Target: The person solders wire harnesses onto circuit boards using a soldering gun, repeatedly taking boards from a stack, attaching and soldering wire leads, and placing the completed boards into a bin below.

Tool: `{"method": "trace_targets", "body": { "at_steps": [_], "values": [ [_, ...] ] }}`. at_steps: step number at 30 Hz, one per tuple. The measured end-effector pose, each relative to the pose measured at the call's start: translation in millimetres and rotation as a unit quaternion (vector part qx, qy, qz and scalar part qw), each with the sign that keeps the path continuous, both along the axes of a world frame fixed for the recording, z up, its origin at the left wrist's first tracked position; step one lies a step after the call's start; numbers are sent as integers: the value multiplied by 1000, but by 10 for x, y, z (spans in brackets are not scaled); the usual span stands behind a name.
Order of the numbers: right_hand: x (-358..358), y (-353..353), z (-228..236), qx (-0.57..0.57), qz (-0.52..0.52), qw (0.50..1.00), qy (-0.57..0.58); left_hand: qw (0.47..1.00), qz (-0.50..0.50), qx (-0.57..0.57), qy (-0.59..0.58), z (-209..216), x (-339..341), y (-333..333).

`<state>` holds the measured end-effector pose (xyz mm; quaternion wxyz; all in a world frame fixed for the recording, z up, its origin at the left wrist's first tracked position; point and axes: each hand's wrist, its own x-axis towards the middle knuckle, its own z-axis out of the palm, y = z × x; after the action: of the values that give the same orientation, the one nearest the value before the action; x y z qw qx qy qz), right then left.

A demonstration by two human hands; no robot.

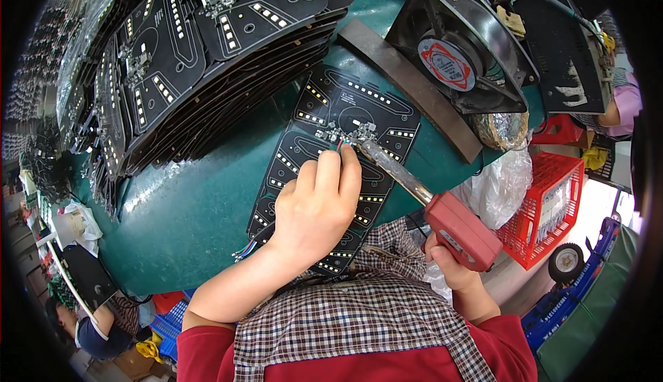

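Observation:
A black circuit board panel (297, 149) with rows of pale LEDs lies at a slant on the green table in front of me. My left hand (319, 202) rests over it, fingers pinched on thin red and green wires (340, 145) beside a cluster of small parts. My right hand (449, 266) is wrapped round the red handle of a soldering iron (461, 231). Its metal shaft points up and left, and the tip reaches the board just right of my left fingertips. Whether the tip touches the wires cannot be seen. More coloured wire ends stick out near my left forearm.
A tall stack of similar black boards (276, 44) fills the table's upper left. A dark metal bar (414, 85) and a black fan (449, 57) lie at the upper right. Beyond the green table (179, 244) stands a red crate (535, 230). Other people sit at both sides.

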<state>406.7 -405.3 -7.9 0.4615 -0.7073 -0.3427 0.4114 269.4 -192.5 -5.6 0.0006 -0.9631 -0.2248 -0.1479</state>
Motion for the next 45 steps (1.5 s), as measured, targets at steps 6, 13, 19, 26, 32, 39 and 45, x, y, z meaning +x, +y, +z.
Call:
{"method": "trace_targets", "body": {
  "at_steps": [6,13,19,26,32,39,45],
  "values": [
    [-56,147,153,79,-97,957,260,1000,-7,7,3,-25,-13,-1],
    [-105,124,78,90,-108,974,179,998,-30,-17,-56,-100,-34,30],
    [-114,105,80,67,-107,973,193,999,-26,-20,-43,-76,-34,22],
    [-91,-30,-77,51,-46,989,132,999,-25,-15,-41,-57,-20,9],
    [-157,153,95,35,-101,975,197,997,5,-74,-24,-42,-31,-39],
    [-188,61,-5,36,-72,988,132,997,8,-74,-20,-35,-19,-50],
    [-293,36,3,122,-123,971,163,999,-7,-43,-24,-86,-27,-29]
  ]
}}
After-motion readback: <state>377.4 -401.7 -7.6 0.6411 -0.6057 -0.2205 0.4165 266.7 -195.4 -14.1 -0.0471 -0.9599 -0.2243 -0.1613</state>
